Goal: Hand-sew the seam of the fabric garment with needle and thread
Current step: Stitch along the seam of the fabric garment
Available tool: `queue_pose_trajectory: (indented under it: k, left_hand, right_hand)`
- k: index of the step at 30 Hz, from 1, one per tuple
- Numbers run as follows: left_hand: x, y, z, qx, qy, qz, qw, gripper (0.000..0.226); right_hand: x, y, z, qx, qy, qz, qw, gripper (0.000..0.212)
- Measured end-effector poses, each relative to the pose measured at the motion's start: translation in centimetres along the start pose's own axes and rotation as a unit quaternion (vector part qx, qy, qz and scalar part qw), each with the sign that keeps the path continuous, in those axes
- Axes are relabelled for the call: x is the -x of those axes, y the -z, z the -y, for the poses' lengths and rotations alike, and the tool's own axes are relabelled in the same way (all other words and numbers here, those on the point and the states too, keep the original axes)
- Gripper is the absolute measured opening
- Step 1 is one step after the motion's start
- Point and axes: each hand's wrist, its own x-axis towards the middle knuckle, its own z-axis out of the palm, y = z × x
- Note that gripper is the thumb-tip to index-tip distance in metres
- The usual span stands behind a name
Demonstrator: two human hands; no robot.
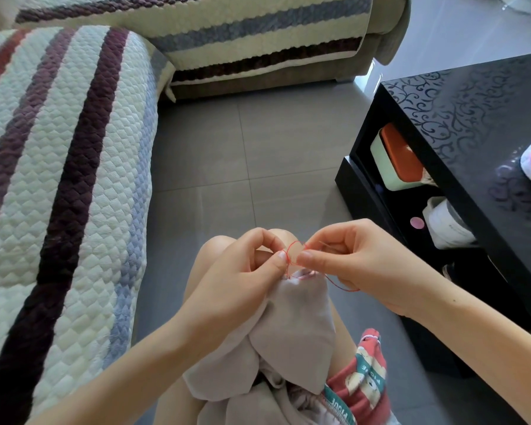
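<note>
Because the garment (292,326) is thin, limp, grey-beige cloth, it will likely weigh almost nothing and slump wherever it is not held. It lies draped over the person's knees, with its far edge raised between the two hands. The left hand (242,271) pinches that edge between thumb and forefinger, just beside the open seam (302,273), where a pale pink inner layer shows. The right hand (359,262) also pinches with thumb and forefinger, its other fingers curled. The needle is probably in that pinch, but it is too fine to make out with certainty. A small loop of red thread (294,242) arcs between the two pinches, and another length hangs under the right hand.

Such cloth is best held close to the stitch line and drawn lightly taut between the fingers, since a hold nearer the lap would let the edge flop. The thread looks fine and apt to snarl in that loop, so it wants a slow, even pull. A striped quilted sofa cover (59,179) lies to the left and a black bench (472,118) to the right.
</note>
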Motion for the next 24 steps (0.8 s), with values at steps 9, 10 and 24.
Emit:
queue_pose_trajectory:
  k: [9,10,24]
  left_hand:
    - [-0.1,0.3,0.2,0.026,0.071,-0.021,0.997,0.012]
    - [-0.1,0.3,0.3,0.022,0.073,-0.023,0.997,0.012]
    - [-0.2,0.0,0.3,-0.03,0.057,-0.017,0.998,0.012]
  right_hand:
    - [1.9,2.6,-1.7,-0.093,0.098,0.147,0.98,0.032]
    - [2.0,2.9,-1.9,-0.1,0.084,0.182,0.975,0.028]
    - [1.9,4.3,-2.6,0.309,0.124,-0.025,0.943,0.05]
